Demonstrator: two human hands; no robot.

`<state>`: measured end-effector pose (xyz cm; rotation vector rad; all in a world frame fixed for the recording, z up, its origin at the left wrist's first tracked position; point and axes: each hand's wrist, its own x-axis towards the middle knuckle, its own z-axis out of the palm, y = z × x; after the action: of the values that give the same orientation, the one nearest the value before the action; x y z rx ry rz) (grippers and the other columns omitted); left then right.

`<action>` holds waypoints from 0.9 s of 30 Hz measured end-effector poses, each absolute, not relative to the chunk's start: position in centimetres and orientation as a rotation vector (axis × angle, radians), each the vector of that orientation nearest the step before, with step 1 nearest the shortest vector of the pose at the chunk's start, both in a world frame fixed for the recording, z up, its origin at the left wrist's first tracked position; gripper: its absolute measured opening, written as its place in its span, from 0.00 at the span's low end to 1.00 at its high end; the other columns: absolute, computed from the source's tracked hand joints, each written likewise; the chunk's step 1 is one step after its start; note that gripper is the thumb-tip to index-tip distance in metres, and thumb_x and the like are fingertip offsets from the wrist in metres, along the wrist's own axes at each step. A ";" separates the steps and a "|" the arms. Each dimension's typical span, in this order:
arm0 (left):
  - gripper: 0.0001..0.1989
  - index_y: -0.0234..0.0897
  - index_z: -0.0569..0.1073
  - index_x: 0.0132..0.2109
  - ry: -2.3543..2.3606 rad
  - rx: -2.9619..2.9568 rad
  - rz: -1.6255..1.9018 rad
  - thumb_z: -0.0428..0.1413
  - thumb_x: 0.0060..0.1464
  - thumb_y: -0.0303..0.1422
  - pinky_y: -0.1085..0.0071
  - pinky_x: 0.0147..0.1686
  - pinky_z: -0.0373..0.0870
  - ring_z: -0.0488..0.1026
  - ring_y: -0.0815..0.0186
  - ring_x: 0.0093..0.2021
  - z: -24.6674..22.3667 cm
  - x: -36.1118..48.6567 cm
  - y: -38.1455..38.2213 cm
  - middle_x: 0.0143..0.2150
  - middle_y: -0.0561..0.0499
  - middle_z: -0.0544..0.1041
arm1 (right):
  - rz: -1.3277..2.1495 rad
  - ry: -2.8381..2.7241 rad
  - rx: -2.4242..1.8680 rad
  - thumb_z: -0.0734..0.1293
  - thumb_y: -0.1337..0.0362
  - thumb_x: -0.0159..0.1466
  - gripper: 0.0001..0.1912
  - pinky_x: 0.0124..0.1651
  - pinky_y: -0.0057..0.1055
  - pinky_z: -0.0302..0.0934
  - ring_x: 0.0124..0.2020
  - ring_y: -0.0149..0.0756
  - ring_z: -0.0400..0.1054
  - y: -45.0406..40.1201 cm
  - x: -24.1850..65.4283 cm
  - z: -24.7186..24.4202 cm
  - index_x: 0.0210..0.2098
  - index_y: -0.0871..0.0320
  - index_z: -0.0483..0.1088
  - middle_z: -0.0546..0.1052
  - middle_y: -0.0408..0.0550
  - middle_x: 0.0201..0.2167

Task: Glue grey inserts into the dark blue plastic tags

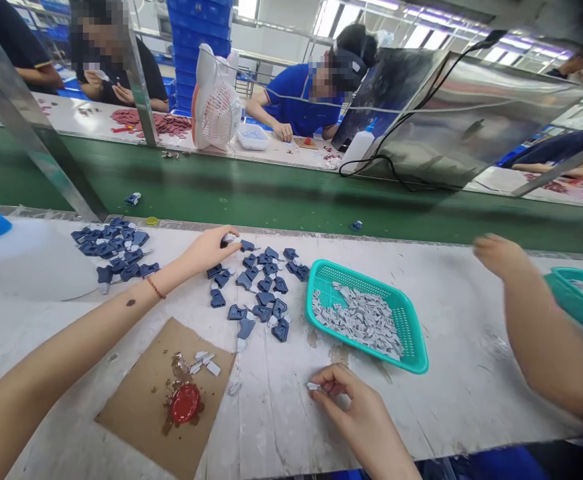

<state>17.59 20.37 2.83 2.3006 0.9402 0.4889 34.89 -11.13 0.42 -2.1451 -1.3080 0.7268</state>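
My left hand [212, 248] reaches to the far side of the table. Its thumb and fingers close on a small dark blue plastic part with a whitish piece on it [229, 238], partly hidden by the fingers. More dark blue plastic parts [264, 298] lie loosely scattered below and to the right of that hand. Nearer to me, my right hand [354, 407] pinches a small light grey plastic piece [313, 386] between thumb and forefinger. Just beyond it stands a green basket [416, 337] filled with similar light grey pieces [364, 320].
Brown cardboard [141, 393] bears a wet red cap [185, 403] and several grey pieces. A white bottle [36, 260] and another parts pile [114, 243] are left. A co-worker's blurred arm [531, 313] extends from the right. Beyond runs a green belt [271, 200].
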 end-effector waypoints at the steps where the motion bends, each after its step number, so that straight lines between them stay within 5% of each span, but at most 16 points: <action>1: 0.19 0.35 0.73 0.50 0.949 2.278 0.512 0.50 0.58 0.42 0.69 0.33 0.64 0.71 0.62 0.31 3.3 16.9 19.6 0.46 0.46 0.79 | 0.713 -1.304 -2.138 0.64 0.63 0.57 0.05 0.38 0.35 0.65 0.32 0.40 0.71 -11.3 34.8 0.4 0.30 0.55 0.72 0.76 0.46 0.28; 6: 0.14 0.38 0.74 0.46 0.959 2.183 0.543 0.50 0.58 0.38 0.71 0.29 0.61 0.65 0.67 0.25 5.3 12.9 15.2 0.33 0.52 0.77 | 0.581 -1.337 -2.070 0.65 0.61 0.61 0.06 0.40 0.34 0.67 0.35 0.39 0.72 -12.8 34.1 -0.5 0.32 0.54 0.74 0.78 0.48 0.35; 22: 0.15 0.44 0.75 0.43 1.174 1.731 0.449 0.51 0.59 0.46 0.72 0.34 0.64 0.70 0.61 0.39 5.1 2.4 5.6 0.35 0.52 0.72 | 0.228 -1.478 -2.127 0.62 0.61 0.66 0.12 0.49 0.35 0.71 0.46 0.40 0.76 -16.4 31.3 -1.2 0.42 0.53 0.76 0.79 0.50 0.46; 27: 0.16 0.46 0.74 0.46 1.258 1.562 0.452 0.52 0.57 0.48 0.71 0.35 0.65 0.70 0.57 0.43 3.4 0.4 4.1 0.42 0.50 0.75 | 0.162 -1.467 -2.174 0.62 0.58 0.67 0.13 0.50 0.38 0.70 0.46 0.42 0.75 -16.8 31.1 -0.8 0.45 0.54 0.74 0.78 0.51 0.46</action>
<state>0.37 4.12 3.39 1.5621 1.2575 0.4519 31.13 -16.76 -0.80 -2.1743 -1.4672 0.1617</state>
